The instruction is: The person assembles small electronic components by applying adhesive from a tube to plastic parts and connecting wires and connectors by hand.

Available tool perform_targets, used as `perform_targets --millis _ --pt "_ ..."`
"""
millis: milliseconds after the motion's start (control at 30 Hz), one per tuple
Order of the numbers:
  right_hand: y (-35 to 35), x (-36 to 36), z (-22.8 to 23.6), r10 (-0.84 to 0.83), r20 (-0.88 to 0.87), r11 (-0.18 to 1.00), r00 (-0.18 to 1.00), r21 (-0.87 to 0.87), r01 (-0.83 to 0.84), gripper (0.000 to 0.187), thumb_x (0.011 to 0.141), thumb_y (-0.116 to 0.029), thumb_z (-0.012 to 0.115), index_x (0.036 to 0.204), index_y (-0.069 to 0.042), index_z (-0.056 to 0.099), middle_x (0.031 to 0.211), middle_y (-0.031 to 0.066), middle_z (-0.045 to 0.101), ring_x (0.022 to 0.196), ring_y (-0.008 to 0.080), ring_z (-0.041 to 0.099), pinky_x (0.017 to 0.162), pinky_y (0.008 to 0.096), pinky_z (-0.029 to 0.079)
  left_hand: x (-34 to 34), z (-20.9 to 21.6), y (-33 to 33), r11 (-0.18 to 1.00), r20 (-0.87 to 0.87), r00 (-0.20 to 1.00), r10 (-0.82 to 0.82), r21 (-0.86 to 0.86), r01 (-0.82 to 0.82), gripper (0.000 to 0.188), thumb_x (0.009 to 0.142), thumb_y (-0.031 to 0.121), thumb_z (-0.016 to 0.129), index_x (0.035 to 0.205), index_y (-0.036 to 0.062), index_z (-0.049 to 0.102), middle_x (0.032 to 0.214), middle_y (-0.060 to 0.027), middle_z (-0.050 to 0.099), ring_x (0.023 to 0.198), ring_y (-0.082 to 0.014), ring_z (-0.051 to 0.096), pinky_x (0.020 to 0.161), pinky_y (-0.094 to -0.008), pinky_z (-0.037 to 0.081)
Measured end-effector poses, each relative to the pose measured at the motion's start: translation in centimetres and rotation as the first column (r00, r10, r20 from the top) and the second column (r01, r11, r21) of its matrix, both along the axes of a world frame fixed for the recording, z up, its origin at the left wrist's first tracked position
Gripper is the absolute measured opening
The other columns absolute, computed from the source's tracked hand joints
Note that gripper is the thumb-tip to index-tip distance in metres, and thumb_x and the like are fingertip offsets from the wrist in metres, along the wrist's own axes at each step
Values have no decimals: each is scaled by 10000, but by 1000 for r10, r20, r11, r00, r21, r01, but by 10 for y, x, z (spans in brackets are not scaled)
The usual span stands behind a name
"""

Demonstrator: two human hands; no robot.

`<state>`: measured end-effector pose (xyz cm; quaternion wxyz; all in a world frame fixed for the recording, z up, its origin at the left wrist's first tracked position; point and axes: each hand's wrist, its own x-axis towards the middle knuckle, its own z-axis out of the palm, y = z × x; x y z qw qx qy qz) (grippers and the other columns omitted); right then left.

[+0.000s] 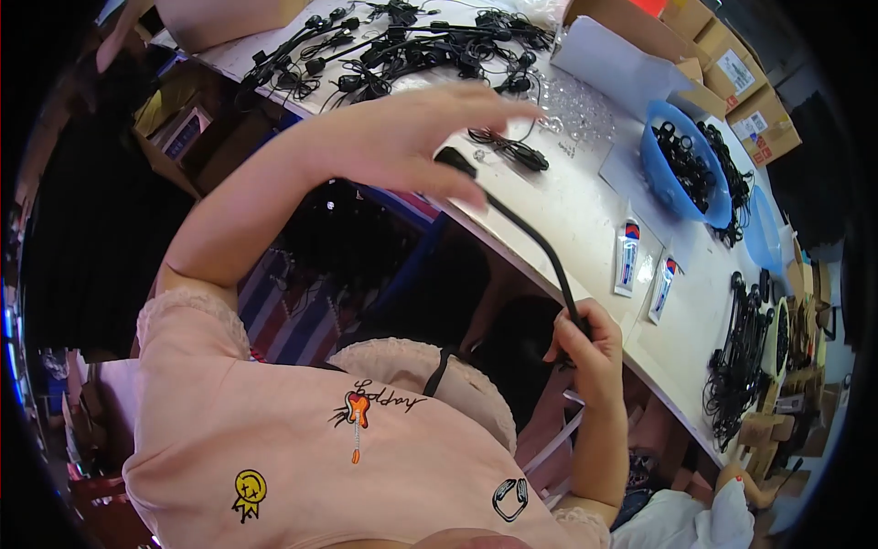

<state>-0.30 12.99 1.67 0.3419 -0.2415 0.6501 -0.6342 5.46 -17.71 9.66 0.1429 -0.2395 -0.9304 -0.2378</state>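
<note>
My right hand [590, 352] is closed around the lower end of a black bendable gooseneck stem [544, 242], at the table's front edge. The stem curves up and to the left, ending in a thicker black head. My left hand [416, 137] is raised by that head, fingers and thumb apart, with the thumb passing in front of part of the stem. Whether it touches the stem is unclear. Beyond my left fingertips, a bundled black cable [517, 151] lies on the white table [585, 197].
Many black goosenecks with cables [412, 50] pile up at the back, beside small clear plastic pieces [581, 105]. A blue basin [654, 174] holds black round parts. Two glue tubes [627, 256] lie near the front edge; more black stems [736, 348] and cartons [764, 128] are right.
</note>
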Motion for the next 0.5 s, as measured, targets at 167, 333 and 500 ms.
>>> perform_targets --millis 167,333,500 --pt "1 13 -49 -226 82 953 971 -189 237 80 841 -85 572 851 -24 521 688 8 500 547 77 508 498 213 433 34 -82 25 469 375 927 6 818 -334 487 941 452 319 777 43 528 717 -47 549 717 -128 553 663 -242 446" --pt "-5 35 -74 -89 143 978 986 -177 114 57 844 -74 561 855 -29 528 709 -1 502 527 59 472 475 182 383 1 -111 87 -517 -47 980 -195 853 -62 656 890 577 264 1254 41 365 1165 -110 514 1023 -262 543 985 -421 345" --pt "-4 35 -77 -46 -280 995 959 75 70 67 799 -60 601 812 -10 557 714 44 517 621 121 488 557 244 389 -7 -112 81 -526 -175 961 -216 850 36 603 895 563 297 1205 52 377 796 -39 477 632 -125 463 596 -273 408"
